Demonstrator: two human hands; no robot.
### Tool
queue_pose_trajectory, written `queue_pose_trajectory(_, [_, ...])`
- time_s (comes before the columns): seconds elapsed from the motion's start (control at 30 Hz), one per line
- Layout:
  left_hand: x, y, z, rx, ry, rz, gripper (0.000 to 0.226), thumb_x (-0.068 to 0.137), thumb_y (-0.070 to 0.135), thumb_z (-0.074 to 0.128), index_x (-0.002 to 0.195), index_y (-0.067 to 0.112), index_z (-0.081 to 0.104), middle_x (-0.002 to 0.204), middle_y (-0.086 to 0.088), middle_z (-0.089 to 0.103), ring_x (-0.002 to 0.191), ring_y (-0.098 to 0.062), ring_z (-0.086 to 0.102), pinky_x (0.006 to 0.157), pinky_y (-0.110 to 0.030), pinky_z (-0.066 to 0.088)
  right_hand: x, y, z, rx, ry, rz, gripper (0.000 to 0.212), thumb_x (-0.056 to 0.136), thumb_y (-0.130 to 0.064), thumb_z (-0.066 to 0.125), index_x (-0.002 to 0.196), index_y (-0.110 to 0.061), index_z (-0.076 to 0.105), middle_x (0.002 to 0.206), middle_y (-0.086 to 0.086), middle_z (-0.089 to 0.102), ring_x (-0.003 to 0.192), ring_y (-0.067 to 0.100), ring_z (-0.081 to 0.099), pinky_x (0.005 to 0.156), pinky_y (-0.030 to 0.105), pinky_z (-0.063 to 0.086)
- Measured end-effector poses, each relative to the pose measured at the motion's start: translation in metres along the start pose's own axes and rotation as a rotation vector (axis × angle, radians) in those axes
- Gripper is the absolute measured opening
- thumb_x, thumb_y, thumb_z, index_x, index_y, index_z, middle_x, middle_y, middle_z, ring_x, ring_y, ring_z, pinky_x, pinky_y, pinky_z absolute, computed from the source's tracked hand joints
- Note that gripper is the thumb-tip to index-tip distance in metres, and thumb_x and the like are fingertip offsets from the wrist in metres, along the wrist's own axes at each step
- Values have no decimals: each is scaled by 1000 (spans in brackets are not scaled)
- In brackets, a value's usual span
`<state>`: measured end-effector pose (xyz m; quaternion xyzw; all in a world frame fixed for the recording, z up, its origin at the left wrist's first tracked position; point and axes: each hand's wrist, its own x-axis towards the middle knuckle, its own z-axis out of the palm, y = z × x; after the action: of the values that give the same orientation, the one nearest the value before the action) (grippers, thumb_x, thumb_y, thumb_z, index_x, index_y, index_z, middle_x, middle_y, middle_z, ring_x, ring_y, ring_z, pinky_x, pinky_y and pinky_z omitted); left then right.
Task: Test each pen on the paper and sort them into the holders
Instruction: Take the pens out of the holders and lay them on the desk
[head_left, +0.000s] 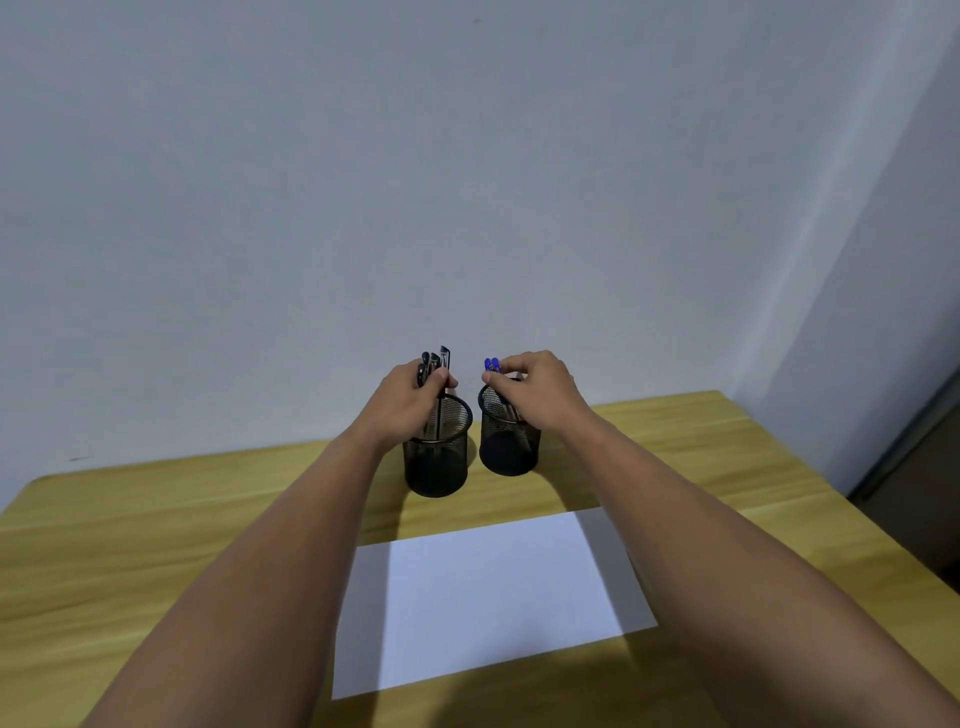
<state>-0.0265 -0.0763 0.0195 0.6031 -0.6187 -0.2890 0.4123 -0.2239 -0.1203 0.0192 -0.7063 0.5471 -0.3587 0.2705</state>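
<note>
Paper: we see a blank white sheet (493, 597) lying flat on the wooden table (156, 545), nearest to us, between our two forearms.
Left holder: a black mesh cup (437, 457) stands upright on the table beyond the paper, just beside the other cup, a narrow gap between them.
Right holder: a second black mesh cup (509, 441) stands upright a little farther back.
Left hand: our left hand (410, 400) is over the left holder, fingers clenched around a bunch of black pens (435, 364) whose tops stick up above the fist and whose lower ends reach into the cup.
Right hand: our right hand (540, 389) is over the right holder, thumb and fingers pinched on the blue-capped pens (492, 365); their lower ends stand inside the cup.
Wall: a plain pale wall (467, 182) rises right behind the table's far edge.
</note>
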Motion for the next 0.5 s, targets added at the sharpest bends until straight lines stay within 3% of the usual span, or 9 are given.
queue_pose_trajectory(0.07, [0,6,-2,-12,44,27,34,106,33,43,104,14,72,110,2,73,104,-14,67,85,-26,51,-2,-5,-5,74,36,-7,29,100,-44,71,115,-21,82,129,-1,76,131,25,63,119,60,38])
queue_pose_trajectory(0.1, [-1,11,-3,-26,68,45,35,107,32,42,104,13,71,109,3,74,106,-13,66,90,-29,50,-4,-9,-9,99,65,-14,28,102,-43,70,110,-20,82,123,0,78,126,23,66,117,59,42])
queue_pose_trajectory(0.17, [-4,25,-9,-76,109,73,35,108,31,40,104,11,69,107,3,75,105,-12,69,90,-31,51,-6,-19,-19,155,133,-21,30,104,-41,67,89,-17,78,90,-1,75,97,20,67,107,55,50])
queue_pose_trajectory(0.23, [-8,41,-17,-128,143,83,34,108,31,39,105,9,65,105,3,76,96,-12,73,81,-31,53,-8,-34,-32,216,207,-37,37,105,-38,65,86,-8,74,76,2,71,81,26,66,96,50,54])
queue_pose_trajectory(0.3, [-17,60,-30,-160,168,94,34,108,32,37,106,8,61,103,0,76,89,-13,75,74,-32,53,-13,-54,-46,290,255,-57,33,105,-33,66,88,-6,77,85,11,78,85,29,72,95,52,58])
queue_pose_trajectory(0.4, [-36,90,-53,-169,186,92,33,108,32,37,108,8,60,97,-5,77,83,-18,76,70,-32,51,-22,-87,-63,335,246,-94,27,105,-27,67,85,-12,78,91,10,80,88,24,75,94,48,61])
queue_pose_trajectory(0.5, [-60,114,-80,-161,138,29,35,108,29,38,112,3,59,95,-13,77,80,-25,76,74,-35,53,-38,-121,-70,364,171,-115,25,105,-28,68,84,-17,77,92,6,82,84,20,76,80,37,59])
